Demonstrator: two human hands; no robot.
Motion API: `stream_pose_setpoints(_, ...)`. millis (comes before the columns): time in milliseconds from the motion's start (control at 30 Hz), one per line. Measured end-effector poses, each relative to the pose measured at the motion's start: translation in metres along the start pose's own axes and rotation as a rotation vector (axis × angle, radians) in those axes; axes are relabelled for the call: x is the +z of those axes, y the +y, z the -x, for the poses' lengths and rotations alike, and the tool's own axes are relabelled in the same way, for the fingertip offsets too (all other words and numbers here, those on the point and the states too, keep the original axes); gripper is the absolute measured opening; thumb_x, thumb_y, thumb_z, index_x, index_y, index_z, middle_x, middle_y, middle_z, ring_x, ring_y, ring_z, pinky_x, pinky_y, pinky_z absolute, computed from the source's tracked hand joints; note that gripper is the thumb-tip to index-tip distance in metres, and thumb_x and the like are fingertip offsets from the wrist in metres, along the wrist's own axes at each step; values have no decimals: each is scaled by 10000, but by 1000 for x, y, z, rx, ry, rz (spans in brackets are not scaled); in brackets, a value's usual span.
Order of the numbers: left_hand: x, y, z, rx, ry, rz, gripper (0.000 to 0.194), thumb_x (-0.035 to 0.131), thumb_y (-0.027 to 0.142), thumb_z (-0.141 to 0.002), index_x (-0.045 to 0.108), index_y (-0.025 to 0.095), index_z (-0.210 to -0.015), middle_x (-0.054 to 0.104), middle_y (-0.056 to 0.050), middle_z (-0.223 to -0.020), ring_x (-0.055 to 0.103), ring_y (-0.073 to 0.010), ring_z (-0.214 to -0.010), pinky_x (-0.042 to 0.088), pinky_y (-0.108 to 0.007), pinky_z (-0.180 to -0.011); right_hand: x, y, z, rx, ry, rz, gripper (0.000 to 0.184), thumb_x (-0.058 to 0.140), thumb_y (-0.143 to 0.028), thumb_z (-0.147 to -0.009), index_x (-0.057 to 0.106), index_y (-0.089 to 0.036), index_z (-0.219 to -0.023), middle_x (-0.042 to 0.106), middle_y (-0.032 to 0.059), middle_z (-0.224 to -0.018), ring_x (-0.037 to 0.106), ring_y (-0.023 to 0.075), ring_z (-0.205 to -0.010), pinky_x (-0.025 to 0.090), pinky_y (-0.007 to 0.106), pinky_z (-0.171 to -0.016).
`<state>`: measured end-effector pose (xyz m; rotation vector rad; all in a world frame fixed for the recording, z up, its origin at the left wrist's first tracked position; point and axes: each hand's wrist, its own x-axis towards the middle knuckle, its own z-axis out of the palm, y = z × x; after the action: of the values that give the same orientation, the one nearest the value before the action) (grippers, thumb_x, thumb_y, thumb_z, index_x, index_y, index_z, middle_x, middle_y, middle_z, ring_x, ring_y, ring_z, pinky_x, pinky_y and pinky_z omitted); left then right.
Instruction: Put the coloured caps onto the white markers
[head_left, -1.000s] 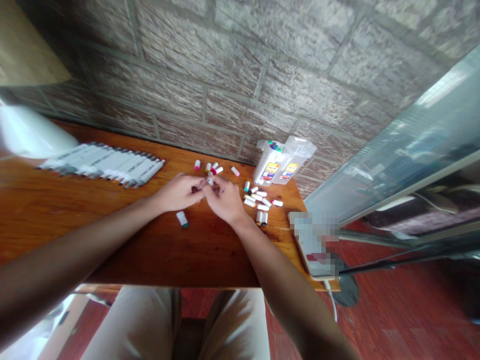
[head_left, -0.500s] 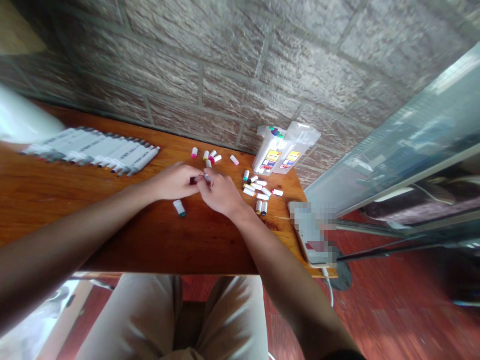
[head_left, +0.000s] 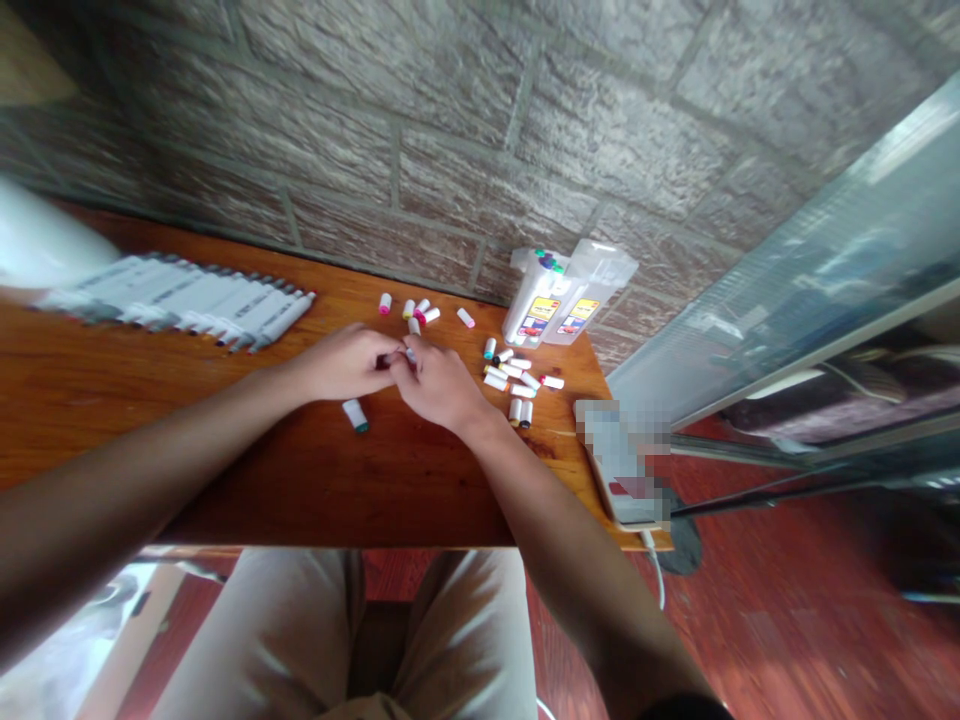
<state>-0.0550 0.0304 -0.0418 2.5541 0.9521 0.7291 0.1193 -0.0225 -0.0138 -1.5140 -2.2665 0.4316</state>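
My left hand [head_left: 356,360] and my right hand [head_left: 437,385] meet above the wooden table, fingertips together. A small white piece, which looks like a marker cap [head_left: 410,355], shows between the closed fingers of my right hand. The left fingers are pinched at its end; what they grip is mostly hidden. Just below the left hand lies a loose white cap with a green end [head_left: 356,415]. Beyond the hands are several pink- and yellow-ended caps [head_left: 422,312]. To the right of my right hand is a larger group of caps [head_left: 517,372] with mixed colours.
A long row of white markers [head_left: 180,300] lies at the left, beside a white rounded object [head_left: 45,240]. Against the stone wall stands an open clear plastic case [head_left: 536,300] with a few markers in it. A phone [head_left: 622,470] with a cable rests at the table's right edge.
The view has shifted very slightly. Both hands keep the same closed pose together, and the caps and markers stay where they were.
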Motion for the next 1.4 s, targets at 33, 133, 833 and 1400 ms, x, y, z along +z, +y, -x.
stream_pose_setpoints(33,0,0,0,6,3,-4,228,577,278,-786,568,177,-582,565,14,-514,492,-103,-497,318,-221,-540,0,0,0,-4,1,1,199,442,-314,-1059,580,-206,-965,729,76,-975,702,240,-911,496,320,-832)
stream_pose_setpoints(133,-1,1,0,16,9,-12,230,577,278,-790,568,176,-584,566,18,-514,480,-97,-491,325,-217,-539,1,2,0,-14,3,1,192,444,-312,-1054,579,-209,-965,730,72,-972,702,240,-908,494,318,-824)
stream_pose_setpoints(833,-1,2,0,-5,-6,-9,228,578,280,-794,572,179,-590,563,8,-524,491,-107,-499,320,-233,-556,1,2,-1,-16,-18,8,206,433,-305,-1062,597,-198,-997,741,87,-1007,719,264,-949,497,330,-839)
stream_pose_setpoints(1400,-5,6,-1,-39,-54,-15,236,560,292,-791,542,178,-585,547,11,-529,501,-113,-532,315,-234,-577,0,3,-1,-15,-24,15,196,433,-317,-1062,580,-206,-995,739,85,-1024,715,259,-966,513,336,-869)
